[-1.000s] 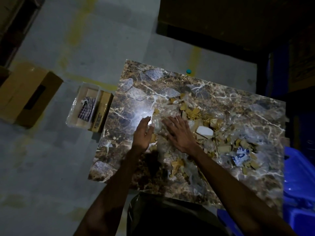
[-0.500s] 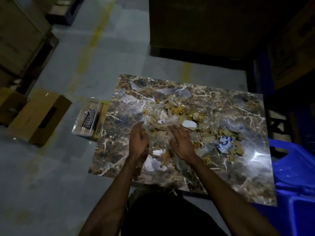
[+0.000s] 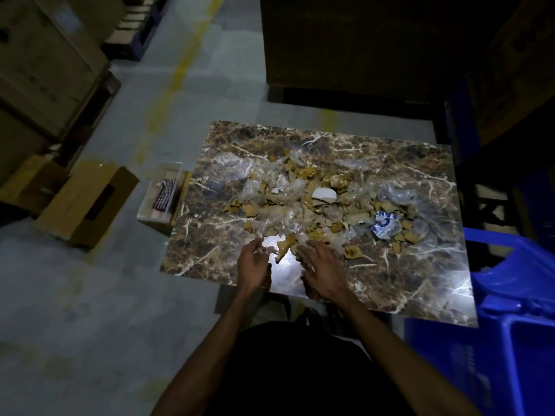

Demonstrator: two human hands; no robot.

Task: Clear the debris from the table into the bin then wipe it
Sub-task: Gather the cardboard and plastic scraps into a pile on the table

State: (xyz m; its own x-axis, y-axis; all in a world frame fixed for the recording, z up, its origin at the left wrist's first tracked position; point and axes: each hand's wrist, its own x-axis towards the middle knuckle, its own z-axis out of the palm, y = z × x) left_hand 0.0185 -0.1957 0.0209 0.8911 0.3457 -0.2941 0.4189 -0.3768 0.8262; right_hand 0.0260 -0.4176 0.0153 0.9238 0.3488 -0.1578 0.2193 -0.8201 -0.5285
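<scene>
A brown marble-patterned table carries a spread of debris: torn cardboard bits, crumpled clear plastic, a white scrap and a blue-and-white wrapper. My left hand and my right hand lie on the table near its front edge, fingers spread and pressed against the nearest cardboard and plastic scraps between them. Directly below the front edge sits a dark bin, partly hidden by my forearms.
A small open box with a checked cloth in it stands on the floor at the table's left. Cardboard boxes lie further left. Blue plastic crates crowd the right side. Dark stacked cartons stand behind the table.
Both hands have dragged back from the middle of the pile to the table's front edge, pulling scraps with them. The view has pulled back and tilted, showing more floor.
</scene>
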